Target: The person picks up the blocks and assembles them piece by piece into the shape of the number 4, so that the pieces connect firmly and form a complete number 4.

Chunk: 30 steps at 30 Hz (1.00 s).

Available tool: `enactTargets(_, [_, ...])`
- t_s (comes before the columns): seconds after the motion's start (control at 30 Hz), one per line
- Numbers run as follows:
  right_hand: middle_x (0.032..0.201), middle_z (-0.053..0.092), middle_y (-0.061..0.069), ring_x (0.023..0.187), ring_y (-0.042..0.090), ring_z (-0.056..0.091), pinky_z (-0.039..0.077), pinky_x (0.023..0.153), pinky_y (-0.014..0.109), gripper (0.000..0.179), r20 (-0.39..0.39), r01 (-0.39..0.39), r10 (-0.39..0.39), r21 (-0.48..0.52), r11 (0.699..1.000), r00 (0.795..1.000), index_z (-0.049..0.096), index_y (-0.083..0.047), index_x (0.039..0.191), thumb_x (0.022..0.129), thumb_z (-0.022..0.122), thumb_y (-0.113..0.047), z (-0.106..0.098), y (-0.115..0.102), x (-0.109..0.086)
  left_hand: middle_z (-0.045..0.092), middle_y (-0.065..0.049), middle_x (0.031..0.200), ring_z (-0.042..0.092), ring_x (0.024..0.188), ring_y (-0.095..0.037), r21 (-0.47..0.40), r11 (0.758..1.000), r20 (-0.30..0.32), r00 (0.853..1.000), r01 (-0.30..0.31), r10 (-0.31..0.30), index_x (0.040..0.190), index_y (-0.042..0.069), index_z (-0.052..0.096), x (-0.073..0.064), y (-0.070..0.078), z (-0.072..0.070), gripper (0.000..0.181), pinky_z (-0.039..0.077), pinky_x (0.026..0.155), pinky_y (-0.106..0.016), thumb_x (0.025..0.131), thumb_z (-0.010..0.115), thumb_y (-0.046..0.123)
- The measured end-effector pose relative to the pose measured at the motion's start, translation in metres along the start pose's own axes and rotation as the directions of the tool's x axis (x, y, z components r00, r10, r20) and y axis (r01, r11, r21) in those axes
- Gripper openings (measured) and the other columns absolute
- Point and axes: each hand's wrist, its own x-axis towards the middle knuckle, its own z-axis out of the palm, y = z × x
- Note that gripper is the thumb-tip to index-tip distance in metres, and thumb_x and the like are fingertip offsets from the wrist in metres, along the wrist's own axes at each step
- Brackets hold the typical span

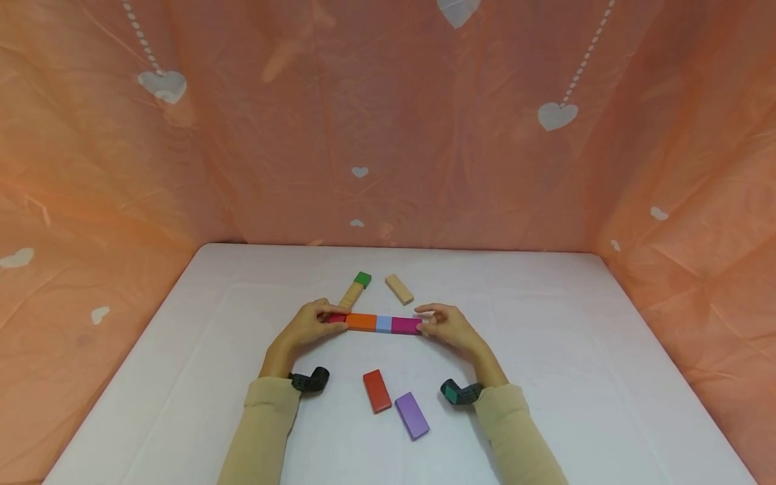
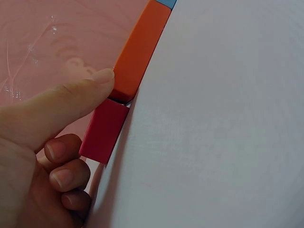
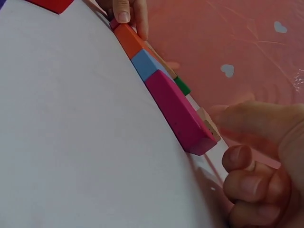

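Observation:
A row of blocks lies on the white table: a crimson block (image 2: pixel 105 130) at the left end, then an orange block (image 1: pixel 361 322), a light blue block (image 1: pixel 383 325) and a magenta block (image 1: pixel 405 326). My left hand (image 1: pixel 310 323) reaches round the crimson block and pinches the orange block near the joint between them. At the other end, my right hand (image 1: pixel 447 327) is beside the magenta block, its index finger extended and other fingers loosely bent. The right wrist view shows a gap between those fingers and the block.
Behind the row are a plain wooden block (image 1: pixel 351 295) with a green block (image 1: pixel 362 279) at its far end, and another plain wooden block (image 1: pixel 399 289). Closer to me lie a red block (image 1: pixel 377 391) and a purple block (image 1: pixel 412 416). Orange cloth (image 1: pixel 400 135) hangs around the table (image 1: pixel 545 323).

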Motion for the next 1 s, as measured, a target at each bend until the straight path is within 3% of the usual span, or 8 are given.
enactTargets(0.17, [0.062, 0.046, -0.005, 0.056, 0.004, 0.041, 0.035, 0.054, 0.018, 0.039, -0.026, 0.012, -0.011, 0.045, 0.999, 1.000, 0.060, 0.005, 0.123, 0.088, 0.067, -0.008, -0.004, -0.007, 0.004, 0.048, -0.007, 0.079, 0.039, 0.076, -0.015, 0.012, 1.000, 0.002, 1.000, 0.005, -0.005, 0.114, 0.007, 0.071, 0.001, -0.003, 0.000, 0.033, 0.030, 0.065, -0.023, 0.084, 0.074, 0.019])
enactTargets(0.4, [0.060, 0.044, -0.006, 0.051, 0.005, 0.040, 0.036, 0.051, 0.019, 0.040, -0.009, -0.049, 0.050, 0.128, 0.991, 0.999, 0.057, 0.003, 0.127, 0.090, 0.064, -0.009, -0.009, -0.007, 0.016, 0.047, -0.007, 0.078, 0.039, 0.075, -0.013, 0.004, 1.000, -0.002, 1.000, -0.007, 0.007, 0.113, 0.006, 0.071, 0.001, -0.003, 0.001, 0.032, 0.030, 0.064, -0.022, 0.084, 0.074, 0.018])
enactTargets(0.73, [0.057, 0.040, -0.005, 0.052, 0.007, 0.038, 0.033, 0.052, 0.020, 0.039, 0.031, -0.040, 0.039, 0.045, 0.998, 0.999, 0.058, 0.000, 0.128, 0.092, 0.062, -0.015, -0.020, -0.015, 0.041, 0.051, -0.009, 0.081, 0.040, 0.077, -0.015, -0.005, 1.000, -0.001, 1.000, 0.005, -0.005, 0.114, 0.006, 0.071, 0.002, -0.004, 0.001, 0.032, 0.032, 0.065, -0.023, 0.084, 0.074, 0.019])
enactTargets(0.9, [0.062, 0.044, -0.005, 0.053, 0.009, 0.040, 0.034, 0.052, 0.022, 0.044, 0.106, 0.000, -0.005, 0.049, 0.999, 0.994, 0.059, -0.005, 0.128, 0.091, 0.065, -0.029, -0.028, -0.015, 0.051, 0.051, -0.008, 0.082, 0.041, 0.079, -0.015, -0.011, 1.000, 0.002, 1.000, 0.024, -0.024, 0.114, 0.007, 0.071, 0.002, -0.004, 0.001, 0.032, 0.032, 0.066, -0.023, 0.084, 0.074, 0.019])
enactTargets(1.0, [0.067, 0.047, -0.005, 0.056, 0.009, 0.042, 0.035, 0.054, 0.021, 0.049, 0.150, -0.016, 0.015, 0.000, 1.000, 0.989, 0.056, -0.010, 0.133, 0.090, 0.065, -0.033, -0.031, -0.015, 0.056, 0.052, -0.007, 0.084, 0.041, 0.080, -0.016, -0.030, 0.999, 0.011, 0.999, 0.043, -0.043, 0.114, 0.008, 0.072, 0.002, -0.002, 0.001, 0.032, 0.033, 0.066, -0.024, 0.084, 0.074, 0.019])
